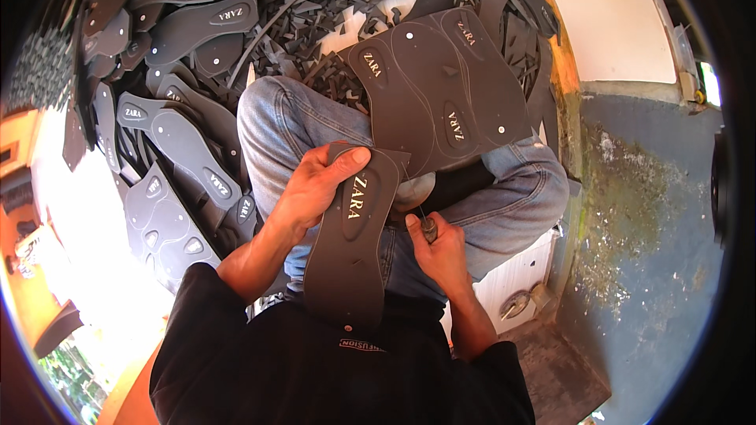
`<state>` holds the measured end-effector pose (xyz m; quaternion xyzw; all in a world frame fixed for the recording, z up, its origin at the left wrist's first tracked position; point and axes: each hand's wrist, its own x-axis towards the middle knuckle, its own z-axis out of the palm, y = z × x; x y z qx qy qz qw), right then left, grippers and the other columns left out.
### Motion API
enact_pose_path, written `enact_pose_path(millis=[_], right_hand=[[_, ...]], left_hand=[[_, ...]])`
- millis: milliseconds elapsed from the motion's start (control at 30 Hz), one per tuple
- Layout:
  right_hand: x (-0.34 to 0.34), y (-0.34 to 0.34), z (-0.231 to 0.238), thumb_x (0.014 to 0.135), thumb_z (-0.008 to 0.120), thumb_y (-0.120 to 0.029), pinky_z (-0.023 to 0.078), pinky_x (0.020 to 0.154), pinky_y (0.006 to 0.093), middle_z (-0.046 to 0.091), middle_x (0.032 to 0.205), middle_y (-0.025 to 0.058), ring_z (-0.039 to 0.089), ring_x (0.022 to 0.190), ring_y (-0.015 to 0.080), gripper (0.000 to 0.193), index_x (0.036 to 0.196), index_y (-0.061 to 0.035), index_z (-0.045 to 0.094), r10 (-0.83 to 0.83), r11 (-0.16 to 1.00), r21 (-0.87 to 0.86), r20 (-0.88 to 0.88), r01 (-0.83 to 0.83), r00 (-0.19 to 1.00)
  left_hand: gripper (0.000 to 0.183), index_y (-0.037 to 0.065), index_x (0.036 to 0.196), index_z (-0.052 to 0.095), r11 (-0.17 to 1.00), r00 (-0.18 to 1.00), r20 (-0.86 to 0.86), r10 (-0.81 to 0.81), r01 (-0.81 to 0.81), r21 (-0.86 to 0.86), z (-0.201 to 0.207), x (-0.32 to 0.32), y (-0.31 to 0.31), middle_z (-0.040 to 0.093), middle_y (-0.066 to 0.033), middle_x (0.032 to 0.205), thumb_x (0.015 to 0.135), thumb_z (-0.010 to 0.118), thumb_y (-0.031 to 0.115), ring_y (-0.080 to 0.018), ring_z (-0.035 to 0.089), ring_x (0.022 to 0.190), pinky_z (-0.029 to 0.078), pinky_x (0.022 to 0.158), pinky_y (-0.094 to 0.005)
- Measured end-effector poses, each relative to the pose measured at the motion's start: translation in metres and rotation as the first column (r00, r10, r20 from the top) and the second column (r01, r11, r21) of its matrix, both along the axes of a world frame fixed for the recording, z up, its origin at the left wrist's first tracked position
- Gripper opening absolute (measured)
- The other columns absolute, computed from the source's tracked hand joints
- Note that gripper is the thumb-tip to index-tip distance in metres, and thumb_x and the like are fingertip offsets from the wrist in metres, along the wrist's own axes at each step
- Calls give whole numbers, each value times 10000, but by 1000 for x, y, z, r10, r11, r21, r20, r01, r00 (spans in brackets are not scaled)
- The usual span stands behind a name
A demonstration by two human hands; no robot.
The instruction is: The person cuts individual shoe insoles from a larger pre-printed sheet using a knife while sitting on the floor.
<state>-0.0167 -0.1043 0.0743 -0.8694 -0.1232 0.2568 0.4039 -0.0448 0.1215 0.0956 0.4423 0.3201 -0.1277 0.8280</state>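
My left hand [312,189] is closed on the upper end of a black foam sandal sole [344,271], thumb on top and fingers mostly hidden beneath. The sole hangs toward my lap, with pale lettering in a raised oval. Right of it, my right hand [442,256] grips a thin-bladed hand tool [430,229] by its brownish round handle. Its tip is close to the sole's right edge; whether they touch I cannot tell. Across my raised knee and lap lies a black foam sheet [417,86] with several sole outlines marked on it.
Black soles [206,27] are heaped at the far left, with more soles [189,153] beside my left knee. Dark foam scraps [299,47] cover the floor ahead. A stained grey-blue wall [646,212] closes off the right side. Another marked sheet [167,224] leans at the left.
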Motion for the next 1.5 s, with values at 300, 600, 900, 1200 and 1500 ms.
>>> enact_pose_path(millis=[300,600,900,1200,1500], right_hand=[[67,39,9,846,624,-203,422,500,398,570,571,182,564,513,355,257,703,3,572,224,957,162,121,-242,967],[90,30,33,872,648,-196,297,382,206,460,546,-34,401,431,40,204,773,-29,584,-248,791,409,-465,454,850],[44,31,41,900,607,-215,314,401,210,521,547,12,435,443,59,249,732,-45,539,-332,742,497,-312,450,890],[16,-57,19,857,649,-225,350,412,364,416,455,146,397,380,239,379,601,-5,475,-207,965,-126,172,230,963],[-2,-59,19,829,610,-177,408,478,449,521,532,206,528,498,409,270,645,3,528,-127,948,-292,23,128,992]], left_hand=[[324,-4,1047,641,982,979,86,-186,187,5,-1,8,-16,665,-27,901,895,612,282,-73,596,802,479,730,-220],[338,-22,1097,547,872,973,146,177,-86,-482,-54,34,-15,646,-94,853,940,509,275,-163,623,691,524,636,-322],[261,41,989,539,951,937,193,292,-263,-162,-15,46,-89,562,-34,677,909,558,289,-79,459,448,311,352,-207],[256,42,997,528,941,962,174,211,-151,-304,-20,25,-110,552,-42,655,901,578,274,-80,411,392,293,329,-209],[299,15,1006,531,965,985,95,142,-116,-237,-33,4,-104,559,-48,664,866,626,262,-62,404,386,296,321,-193]])
